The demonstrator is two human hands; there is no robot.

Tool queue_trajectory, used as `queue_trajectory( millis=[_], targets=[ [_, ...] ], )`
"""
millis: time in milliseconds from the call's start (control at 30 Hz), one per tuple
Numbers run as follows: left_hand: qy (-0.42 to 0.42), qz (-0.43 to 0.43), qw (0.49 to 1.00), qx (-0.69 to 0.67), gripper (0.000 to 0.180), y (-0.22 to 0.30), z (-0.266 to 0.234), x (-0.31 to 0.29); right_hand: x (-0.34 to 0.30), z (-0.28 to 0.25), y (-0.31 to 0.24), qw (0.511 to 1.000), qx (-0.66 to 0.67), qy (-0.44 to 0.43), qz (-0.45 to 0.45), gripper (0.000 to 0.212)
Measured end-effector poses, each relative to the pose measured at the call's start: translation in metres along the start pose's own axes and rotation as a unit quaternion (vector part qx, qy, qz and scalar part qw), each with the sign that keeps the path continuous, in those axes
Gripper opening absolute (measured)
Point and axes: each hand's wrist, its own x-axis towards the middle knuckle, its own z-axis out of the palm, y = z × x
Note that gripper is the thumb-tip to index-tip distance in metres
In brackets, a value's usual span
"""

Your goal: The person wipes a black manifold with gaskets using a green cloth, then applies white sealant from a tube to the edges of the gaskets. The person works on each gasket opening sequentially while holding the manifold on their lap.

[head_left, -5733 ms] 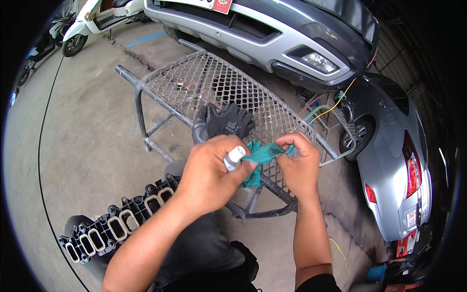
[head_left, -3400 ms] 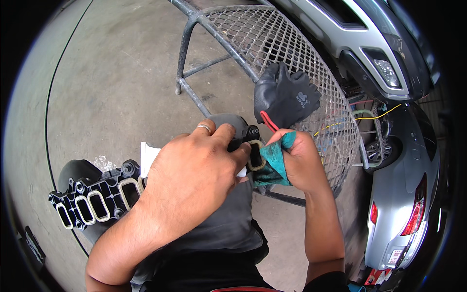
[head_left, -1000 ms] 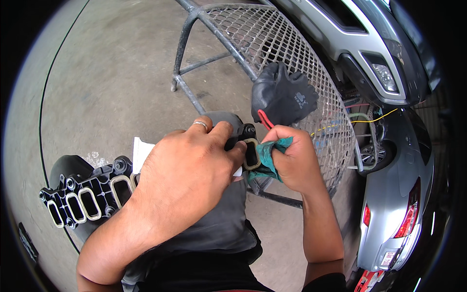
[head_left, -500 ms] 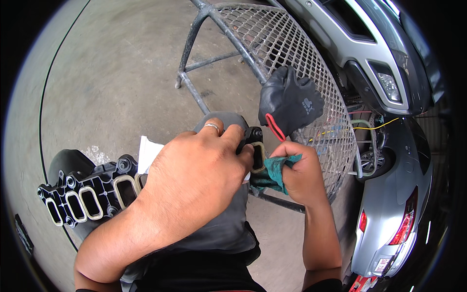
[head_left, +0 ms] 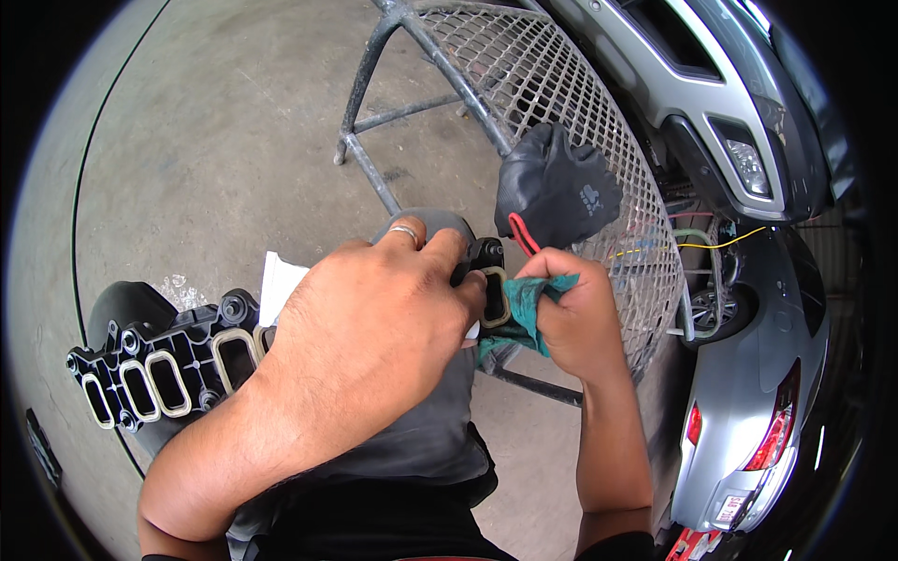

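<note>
A black plastic intake manifold (head_left: 194, 366) with pale gaskets around its ports lies across my knees. My left hand (head_left: 379, 313), a ring on one finger, covers its middle, with the fingers curled over its far side. A white, flat-ended piece (head_left: 279, 292), tube-like, sticks out beside that hand; the rest of it is hidden beneath. My right hand (head_left: 582, 316) is closed around a stained green cloth (head_left: 531, 313). The cloth bunches against the manifold's right end, beside the last gasketed port (head_left: 496, 296).
A dark glove (head_left: 559, 187) with a red cuff edge rests on a metal mesh stand (head_left: 543, 70) just beyond my right hand. A silver car (head_left: 748, 402) and a grey bumper (head_left: 720, 140) stand on the right. Concrete floor (head_left: 224, 140) spreads to the left.
My right hand has shifted slightly up and left with the cloth. The left hand keeps nearly the same place on the manifold.
</note>
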Motion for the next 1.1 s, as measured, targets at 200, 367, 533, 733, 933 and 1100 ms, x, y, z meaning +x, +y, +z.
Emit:
queue_trajectory(
  millis=[200,367,533,733,933,1100],
  targets=[
    [0.003,0.004,1.0,-0.005,0.044,0.001,0.0,-0.001,-0.005,0.001,0.002,1.0,0.0,0.015,0.004,0.007],
    [0.011,0.006,1.0,-0.012,0.044,-0.003,0.0,0.0,-0.008,0.003,0.003,0.999,-0.018,0.014,0.04,0.008],
    [0.024,0.008,1.0,-0.006,0.044,-0.001,0.001,-0.001,-0.006,0.001,0.004,1.0,0.001,0.019,0.004,0.009],
    [0.02,0.007,1.0,-0.019,0.045,-0.002,0.0,0.0,-0.016,0.001,0.012,0.997,0.024,0.01,0.068,0.009],
    [0.011,0.006,1.0,-0.008,0.045,0.001,0.001,-0.001,-0.031,0.009,0.021,0.993,0.099,0.029,0.054,0.01],
    [0.007,0.009,1.0,-0.002,0.046,0.002,0.0,-0.003,-0.035,0.038,0.023,0.989,0.104,0.011,0.109,0.007]
  ],
)
